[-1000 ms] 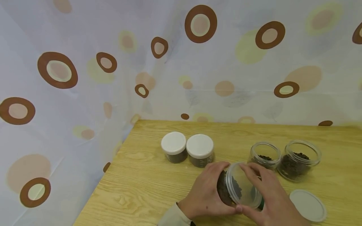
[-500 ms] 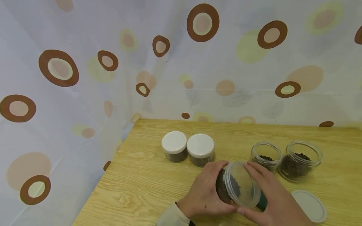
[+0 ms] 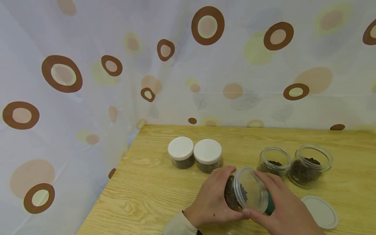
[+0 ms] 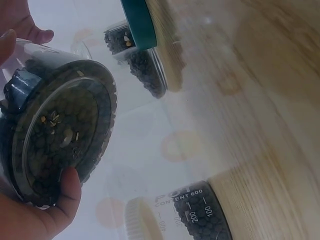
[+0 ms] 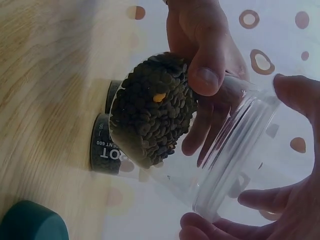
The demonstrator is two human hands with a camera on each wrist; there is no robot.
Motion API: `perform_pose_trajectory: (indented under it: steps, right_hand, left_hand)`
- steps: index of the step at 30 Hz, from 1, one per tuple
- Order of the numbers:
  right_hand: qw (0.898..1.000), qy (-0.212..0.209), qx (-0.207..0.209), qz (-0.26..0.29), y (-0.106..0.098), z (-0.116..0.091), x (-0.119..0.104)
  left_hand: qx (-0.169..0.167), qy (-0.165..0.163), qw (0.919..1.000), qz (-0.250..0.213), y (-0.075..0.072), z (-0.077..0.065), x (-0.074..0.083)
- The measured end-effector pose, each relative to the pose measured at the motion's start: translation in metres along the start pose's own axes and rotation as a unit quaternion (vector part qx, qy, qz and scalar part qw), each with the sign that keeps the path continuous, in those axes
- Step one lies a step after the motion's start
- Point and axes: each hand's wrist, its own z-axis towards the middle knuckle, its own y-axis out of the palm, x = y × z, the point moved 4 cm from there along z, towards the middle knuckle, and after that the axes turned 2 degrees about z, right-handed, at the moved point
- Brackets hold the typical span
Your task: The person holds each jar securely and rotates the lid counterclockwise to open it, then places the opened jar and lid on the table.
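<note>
My left hand [image 3: 214, 199] grips a clear jar [image 3: 232, 194] of dark flat pellets, tilted on its side with its top toward the right. In the left wrist view the jar's round base [image 4: 65, 130] shows dark pellets and a few yellow bits. My right hand [image 3: 286, 204] holds the jar's see-through lid [image 3: 252, 191] by its edge, thumb below and fingers above. The right wrist view shows the pellets [image 5: 152, 105] lying in the lower part of the jar, with my right fingertips spread around the ridged clear rim [image 5: 225, 155].
Two white-capped jars [image 3: 180, 148] of dark contents stand side by side on the wooden table [image 3: 141, 192]. Two open glass jars [image 3: 308, 169] part-filled with dark pellets stand at right. A pale lid [image 3: 320, 212] lies in front of them. Something dark green [image 3: 269, 204] shows behind my right hand.
My right fingers have shifted slightly around the lid's edge, and more of the green thing shows behind it. The left hand and the jar stay almost in place.
</note>
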Motion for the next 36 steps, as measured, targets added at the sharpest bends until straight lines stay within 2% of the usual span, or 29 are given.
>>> perform_pose_trajectory:
  steps: [4, 7, 11, 16, 19, 21, 25, 33, 36]
  right_hand:
    - [0.999, -0.043, 0.018, 0.009, -0.0002, -0.0011, -0.0028]
    - [0.997, -0.068, 0.025, 0.017, 0.0011, -0.0028, -0.002]
    - [0.992, -0.115, 0.048, 0.008, 0.0031, -0.0037, 0.0008]
    - [0.977, -0.195, 0.078, -0.02, 0.0033, -0.0028, 0.0001]
    - [0.971, -0.22, 0.085, -0.043, 0.0016, -0.0031, -0.0009]
    - [0.969, -0.225, 0.087, -0.061, -0.0003, -0.004, -0.0012]
    - [0.97, -0.222, 0.074, -0.07, -0.0036, -0.0046, -0.0039]
    - [0.983, -0.18, 0.028, -0.018, -0.0036, -0.0036, -0.0059]
    - [0.986, -0.163, 0.03, -0.012, -0.0018, -0.0031, -0.0031]
  left_hand:
    - [0.021, 0.024, 0.9989, 0.035, -0.0006, 0.0005, 0.0015]
    - [0.027, 0.03, 0.9981, 0.046, -0.0002, -0.0004, 0.002]
    - [0.025, 0.028, 0.9986, 0.038, 0.0017, -0.0043, 0.0019]
    - [0.016, 0.023, 0.9996, 0.004, 0.0024, -0.0072, 0.0004]
    - [0.005, 0.027, 0.9996, -0.006, 0.0024, -0.0044, -0.0001]
    - [-0.004, 0.028, 0.9995, -0.01, 0.0024, -0.0024, -0.0002]
    - [-0.001, 0.035, 0.9994, -0.001, 0.0006, -0.001, -0.0004]
    - [-0.002, 0.022, 0.9997, -0.007, 0.001, 0.0, -0.0027]
    - [-0.003, 0.018, 0.9998, -0.011, 0.0022, -0.0002, -0.0033]
